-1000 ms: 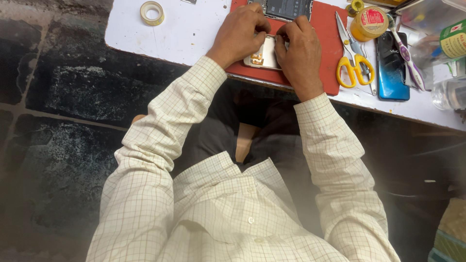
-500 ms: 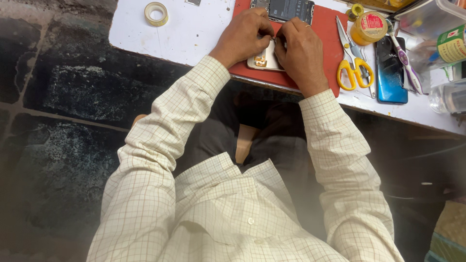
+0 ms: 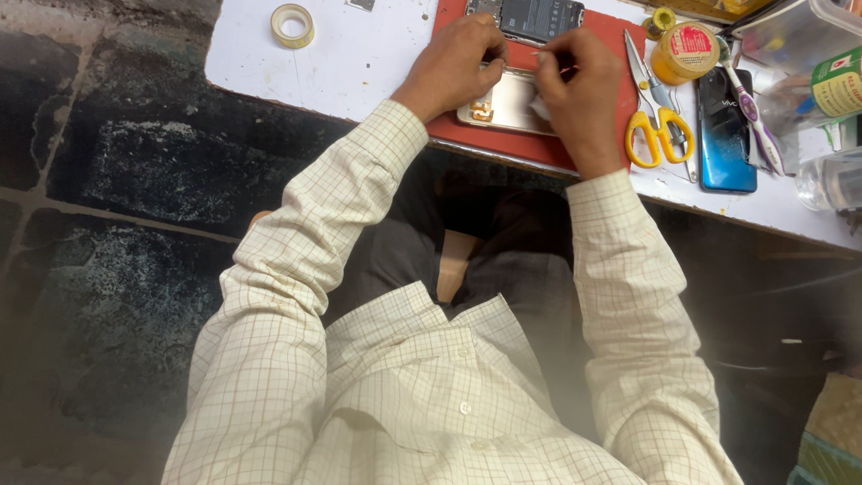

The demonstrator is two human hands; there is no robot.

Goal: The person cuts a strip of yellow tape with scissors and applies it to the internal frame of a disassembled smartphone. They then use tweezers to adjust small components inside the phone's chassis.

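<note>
the left hand (image 3: 453,67) is pinning a gold phone back cover (image 3: 505,106) on the red mat (image 3: 611,36); the right hand (image 3: 579,85), fingers pinched narrow on a white wipe (image 3: 540,108), is cleaning its edge. the opened phone body (image 3: 530,16) is lying just beyond, not yet rejoined.

The light is soft and even, like daylight from above, and my white table (image 3: 359,63) is the brightest part, almost washed out. Under its front edge there is a deep shadow, so my lap is very dark. My left hand (image 3: 453,67) and my right hand (image 3: 579,90) throw only small, soft shadows on the red mat (image 3: 620,45). The blue phone (image 3: 725,135) has a little glare on its glass. The picture is sharp in the middle. The lower corners are hazy and blurred, and my shirt (image 3: 431,404) near the bottom is stretched by the wide lens.
</note>
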